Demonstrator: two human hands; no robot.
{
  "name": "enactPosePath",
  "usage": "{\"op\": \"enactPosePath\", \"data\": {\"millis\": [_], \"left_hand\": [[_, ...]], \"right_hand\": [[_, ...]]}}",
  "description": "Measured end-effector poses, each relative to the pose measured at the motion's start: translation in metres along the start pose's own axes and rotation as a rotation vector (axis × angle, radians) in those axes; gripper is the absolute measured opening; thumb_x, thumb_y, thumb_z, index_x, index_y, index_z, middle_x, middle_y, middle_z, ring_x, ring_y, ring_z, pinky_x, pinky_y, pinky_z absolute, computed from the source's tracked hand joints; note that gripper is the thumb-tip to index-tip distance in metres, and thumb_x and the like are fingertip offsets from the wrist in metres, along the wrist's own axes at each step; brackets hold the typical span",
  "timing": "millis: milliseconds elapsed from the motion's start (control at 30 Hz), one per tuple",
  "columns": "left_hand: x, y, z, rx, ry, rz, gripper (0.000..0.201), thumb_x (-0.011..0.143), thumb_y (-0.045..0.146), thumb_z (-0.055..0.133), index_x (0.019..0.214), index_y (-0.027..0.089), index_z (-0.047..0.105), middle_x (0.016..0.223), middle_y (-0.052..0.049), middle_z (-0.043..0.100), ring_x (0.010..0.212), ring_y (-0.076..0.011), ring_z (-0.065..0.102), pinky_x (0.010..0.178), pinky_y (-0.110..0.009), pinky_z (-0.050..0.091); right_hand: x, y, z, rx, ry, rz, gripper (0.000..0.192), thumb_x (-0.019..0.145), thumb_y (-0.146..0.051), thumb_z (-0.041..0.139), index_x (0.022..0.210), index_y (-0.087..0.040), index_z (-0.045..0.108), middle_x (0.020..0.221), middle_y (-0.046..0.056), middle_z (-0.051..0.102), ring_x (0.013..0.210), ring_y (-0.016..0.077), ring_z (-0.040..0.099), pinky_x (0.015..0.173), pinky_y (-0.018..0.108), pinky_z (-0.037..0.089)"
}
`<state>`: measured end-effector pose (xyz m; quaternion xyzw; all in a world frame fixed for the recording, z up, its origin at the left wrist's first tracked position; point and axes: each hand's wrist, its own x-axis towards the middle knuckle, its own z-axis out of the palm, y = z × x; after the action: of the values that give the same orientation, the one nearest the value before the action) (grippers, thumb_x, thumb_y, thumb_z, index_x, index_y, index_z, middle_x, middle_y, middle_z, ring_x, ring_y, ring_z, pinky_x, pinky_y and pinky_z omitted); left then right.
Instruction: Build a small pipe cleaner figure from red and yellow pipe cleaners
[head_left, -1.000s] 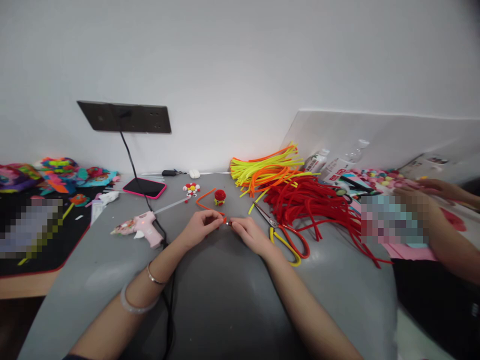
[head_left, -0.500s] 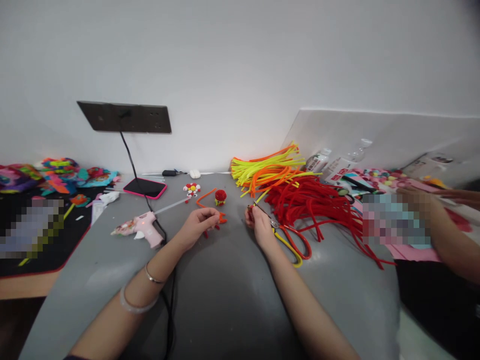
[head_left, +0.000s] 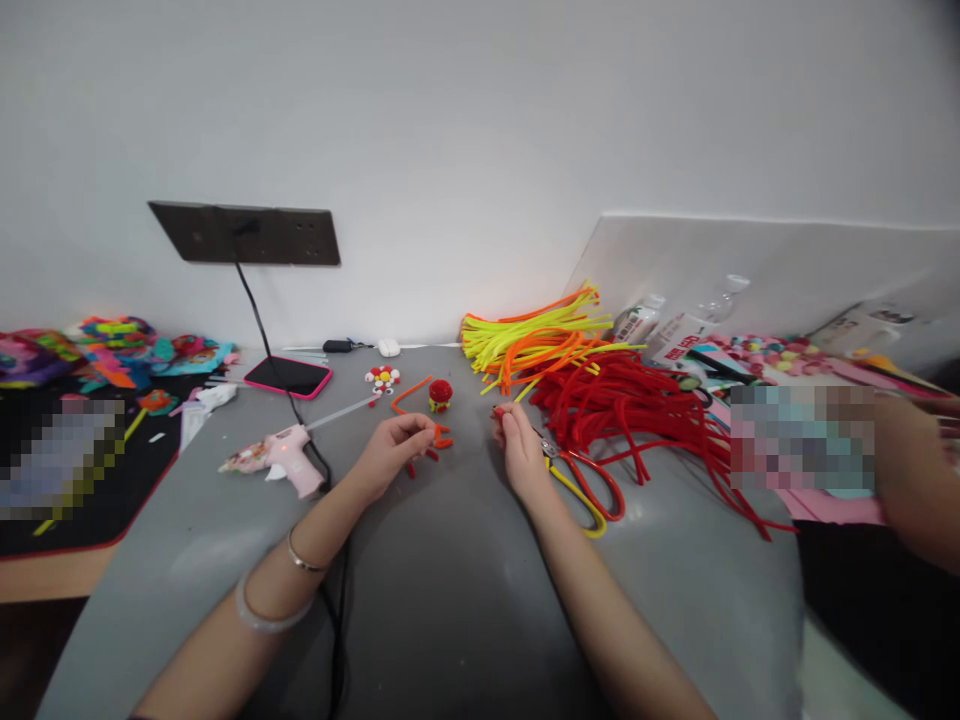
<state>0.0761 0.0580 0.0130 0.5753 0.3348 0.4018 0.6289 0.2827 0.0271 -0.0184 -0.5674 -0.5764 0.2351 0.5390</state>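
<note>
One glue gun (head_left: pixel 274 455) lies left of centre on the worktop (head_left: pixel 450 600), and one phone (head_left: pixel 289 375) in a pink case behind it. One pair of scissors (head_left: pixel 581 480) sits right of centre. Pipe cleaners come in three heaps by colour: one red pile (head_left: pixel 637 410), one yellow bundle (head_left: pixel 525 335), one orange bunch (head_left: pixel 536 355); single stems are too many to count. Two small finished figures stand mid-frame: a flower figure (head_left: pixel 383 378) and a red ball figure (head_left: pixel 440 394). Two bottles (head_left: pixel 675 335) lie at the upper right.
</note>
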Motion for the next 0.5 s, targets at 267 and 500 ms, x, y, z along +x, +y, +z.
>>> {"op": "enactPosePath", "data": {"millis": [267,500], "left_hand": [[0.001,-0.007,0.002,0.471,0.043,0.075,0.026,0.081,0.04,0.061,0.076,0.015,0.063,0.066,-0.002,0.065,0.053,-0.0103,0.048,0.047,-0.02,0.037],[0.002,-0.006,0.002,0.534,0.014,0.093,0.023,0.083,0.037,0.059,0.076,0.015,0.063,0.066,-0.001,0.065,0.051,-0.01,0.045,0.051,-0.022,0.036]], "right_hand": [[0.0,-0.004,0.0,-0.451,-0.01,-0.084,0.011,0.092,-0.03,0.049,0.088,-0.021,0.054,0.087,0.007,0.063,0.082,0.0239,0.059,0.074,0.033,0.042],[0.001,0.006,0.0,-0.48,0.071,-0.162,0.008,0.087,-0.021,0.052,0.088,-0.02,0.06,0.09,0.009,0.059,0.086,0.0255,0.054,0.079,0.038,0.044]]}}
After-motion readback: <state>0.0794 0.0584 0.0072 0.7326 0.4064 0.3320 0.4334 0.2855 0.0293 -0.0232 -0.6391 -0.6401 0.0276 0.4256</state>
